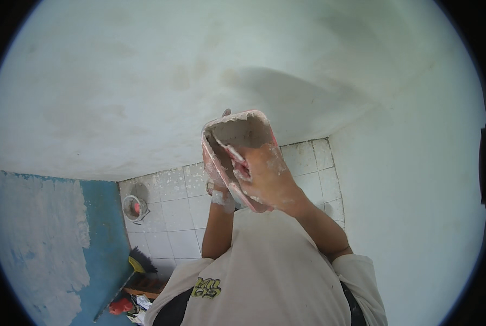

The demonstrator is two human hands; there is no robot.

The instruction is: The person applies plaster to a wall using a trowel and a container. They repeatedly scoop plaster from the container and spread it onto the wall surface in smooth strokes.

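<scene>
My left hand (212, 169), smeared with pale paste, grips the left side of a pinkish rectangular tub (270, 129). Its far fingers are hidden behind the tub, which is tilted so that its mouth faces me. Grey-white paste crusts the rim and inner walls. Closed inside the mouth, my right hand (270, 175) holds a paste-covered putty knife (237, 157) with a reddish handle; its blade is mostly hidden by the tub and fingers. A small grey tip (226, 112) pokes up behind the far rim; I cannot tell what it belongs to.
A patchy white wall (145, 98) rises ahead, another wall (417, 206) at right. White floor tiles (179, 214) carry splatters and a bucket (135, 208) at left. A blue, partly coated wall (99, 217) stands left, with a yellow broom (136, 264) and a red bundle (121, 306) below.
</scene>
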